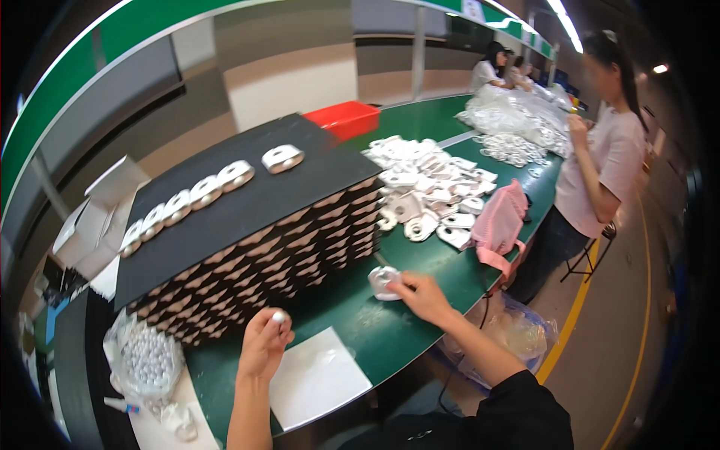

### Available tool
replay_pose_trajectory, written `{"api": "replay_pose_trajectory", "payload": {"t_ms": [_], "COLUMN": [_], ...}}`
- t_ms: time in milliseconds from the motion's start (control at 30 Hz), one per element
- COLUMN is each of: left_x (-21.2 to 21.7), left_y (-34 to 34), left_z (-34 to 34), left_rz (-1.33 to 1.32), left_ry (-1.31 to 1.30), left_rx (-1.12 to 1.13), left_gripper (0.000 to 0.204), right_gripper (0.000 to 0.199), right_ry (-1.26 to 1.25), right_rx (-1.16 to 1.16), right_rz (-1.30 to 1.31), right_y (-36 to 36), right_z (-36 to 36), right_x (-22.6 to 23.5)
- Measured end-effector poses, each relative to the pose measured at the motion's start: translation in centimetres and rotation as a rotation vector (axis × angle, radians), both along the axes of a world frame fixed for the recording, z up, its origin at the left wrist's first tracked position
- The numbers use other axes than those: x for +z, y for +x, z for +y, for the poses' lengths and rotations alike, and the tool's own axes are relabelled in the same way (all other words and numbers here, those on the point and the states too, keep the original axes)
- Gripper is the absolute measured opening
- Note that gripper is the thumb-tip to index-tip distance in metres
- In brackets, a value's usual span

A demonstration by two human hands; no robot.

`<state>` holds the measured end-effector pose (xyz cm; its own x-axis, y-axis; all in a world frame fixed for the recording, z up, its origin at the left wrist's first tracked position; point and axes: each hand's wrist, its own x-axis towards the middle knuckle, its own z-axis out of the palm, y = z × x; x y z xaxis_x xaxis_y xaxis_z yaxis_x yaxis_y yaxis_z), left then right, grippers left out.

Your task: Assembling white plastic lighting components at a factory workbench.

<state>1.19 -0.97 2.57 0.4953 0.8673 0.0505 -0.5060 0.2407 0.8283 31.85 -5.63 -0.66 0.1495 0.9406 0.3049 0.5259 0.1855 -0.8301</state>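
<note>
My left hand (260, 346) is closed, pinching a small white ball (279, 317) at its fingertips. It is held just above the upper end of a white paper sheet (315, 381) on the green table. To the right, my right hand (427, 300) grips a flat, rounded white plastic piece (382, 283) by its edge. Beyond both hands stands a stack of black sheets (247, 202), with rows of similar pieces between its layers. On its top sheet sits a line of white pieces (178, 204) with pale balls showing at their near edges, and one single piece (283, 158) apart from them.
A heap of white plastic pieces (427, 187) lies right of the stack, beside a pink cloth bag (502, 217). A plastic bag of white balls (146, 364) sits at the left. A red bin (343, 120) stands behind. A co-worker (607, 150) stands at the table's right edge.
</note>
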Motion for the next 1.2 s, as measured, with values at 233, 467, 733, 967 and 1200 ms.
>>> {"api": "replay_pose_trajectory", "payload": {"t_ms": [233, 467, 733, 967, 1200], "left_x": [-0.4, -0.9, -1.1, -1.1, -1.2], "left_y": [0.1, -0.7, -0.8, -0.6, -0.5], "left_z": [0.8, 1.2, 1.2, 1.2, 1.2], "left_rz": [-0.056, -0.125, -0.212, -0.194, -0.192], "left_ry": [-0.044, -0.094, -0.092, -0.115, -0.113], "left_rx": [0.052, 0.146, 0.143, 0.127, 0.135], "left_gripper": [0.022, 0.029, 0.021, 0.020, 0.023], "right_gripper": [0.017, 0.016, 0.009, 0.009, 0.010], "right_ry": [-0.040, -0.243, -0.234, -0.107, -0.156], "right_rx": [-0.053, 0.483, 0.496, 0.489, 0.453], "right_rz": [-0.125, 0.456, 0.261, 0.011, 0.205], "right_y": [-3.4, -11.3, -13.1, -13.2, -13.2], "right_z": [-0.4, -1.6, -1.0, -1.2, -1.3], "right_x": [3.9, 0.8, -0.6, 0.2, 0.1]}}
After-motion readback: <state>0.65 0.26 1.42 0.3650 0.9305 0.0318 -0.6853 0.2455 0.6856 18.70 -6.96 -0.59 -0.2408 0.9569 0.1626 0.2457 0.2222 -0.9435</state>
